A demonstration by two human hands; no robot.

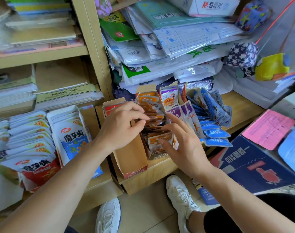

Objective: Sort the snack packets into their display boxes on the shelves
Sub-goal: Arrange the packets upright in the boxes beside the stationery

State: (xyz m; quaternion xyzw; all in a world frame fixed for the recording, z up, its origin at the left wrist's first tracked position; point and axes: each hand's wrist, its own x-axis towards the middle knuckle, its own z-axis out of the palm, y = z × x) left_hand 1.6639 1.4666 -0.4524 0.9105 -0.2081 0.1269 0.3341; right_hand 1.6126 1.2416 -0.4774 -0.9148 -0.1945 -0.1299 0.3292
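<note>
Orange packets going into their box at the shelf's front edge.

The orange snack packets (153, 121) are thin, light, slick foil pouches, floppy and quick to slide, so I judge the sealed top edges the safest grip. My left hand (121, 125) pinches the top of one between thumb and forefinger; my right hand (182, 142) lies open, fingers spread against the row in the orange display box (157, 155). Alongside stand the near-empty red box (135, 172), purple packets (175, 113) and blue packets (215, 133). Big white bags (72, 135) read "魔芋爽" and "20%"; a top carton (210, 5) reads "M&G".
</note>
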